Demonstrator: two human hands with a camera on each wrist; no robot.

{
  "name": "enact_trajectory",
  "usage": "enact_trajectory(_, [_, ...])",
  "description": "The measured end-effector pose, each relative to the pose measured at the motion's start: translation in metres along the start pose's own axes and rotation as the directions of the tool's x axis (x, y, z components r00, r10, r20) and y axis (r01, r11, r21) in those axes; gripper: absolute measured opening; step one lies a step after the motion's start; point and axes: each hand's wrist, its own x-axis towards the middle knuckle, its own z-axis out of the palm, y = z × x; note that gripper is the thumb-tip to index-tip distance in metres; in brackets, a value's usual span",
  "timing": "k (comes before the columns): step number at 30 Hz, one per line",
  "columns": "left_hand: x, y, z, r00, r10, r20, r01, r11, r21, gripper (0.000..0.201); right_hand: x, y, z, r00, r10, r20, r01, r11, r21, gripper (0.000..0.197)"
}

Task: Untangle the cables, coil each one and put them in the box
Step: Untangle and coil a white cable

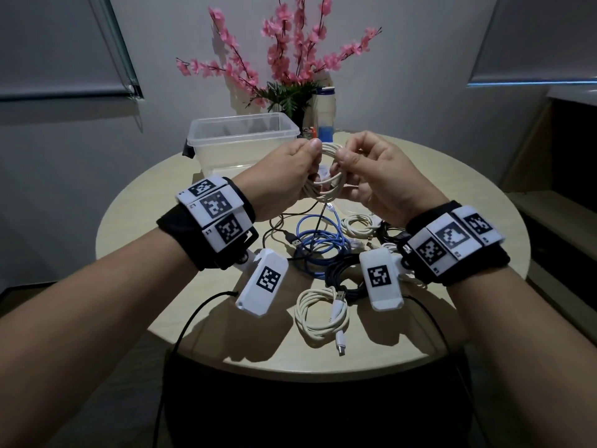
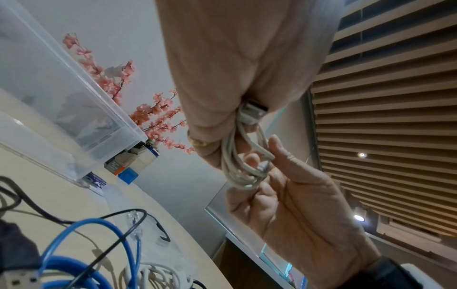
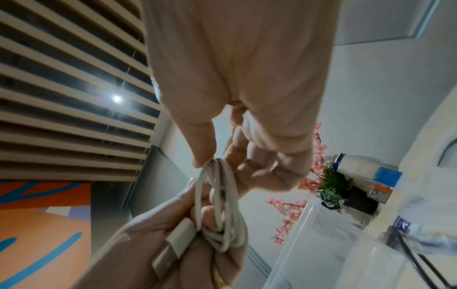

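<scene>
both hands' fingers (image 1: 315, 147) pinch the white coiled cable (image 1: 328, 185) between them.

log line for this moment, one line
step: coiling | both hands: left hand and right hand grip white cable | box: empty

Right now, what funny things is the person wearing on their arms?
Both forearms are bare, no sleeves. Each wrist wears a black band carrying white blocks printed with black square-pattern markers. A white camera box with its own marker hangs below the left hand's wrist, another below the right hand's. Thin black wires trail away.
</scene>
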Motion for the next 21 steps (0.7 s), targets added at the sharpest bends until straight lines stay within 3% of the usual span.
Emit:
enact_trajectory(8, [-0.005, 0.004, -0.005, 0.999, -0.033, 0.038, 0.033, 0.999, 0.011, 0.030, 0.004, -0.001, -0.002, 0.999, -0.017, -0.037, 0.014, 0.996, -0.088, 0.010])
enact_trajectory(13, [-0.009, 0.011, -0.007, 0.983, -0.112, 0.148, 0.104, 0.993, 0.063, 0.032, 0.001, 0.004, 0.005, 0.999, -0.042, -0.011, 0.042, 0.999, -0.032, 0.013])
enact_trajectory(21, [-0.012, 0.004, -0.004, 0.996, 0.003, 0.090, -0.018, 0.986, 0.164, 0.031, 0.002, -0.002, 0.004, 0.998, 0.030, 0.059, -0.020, 0.986, -0.165, 0.012])
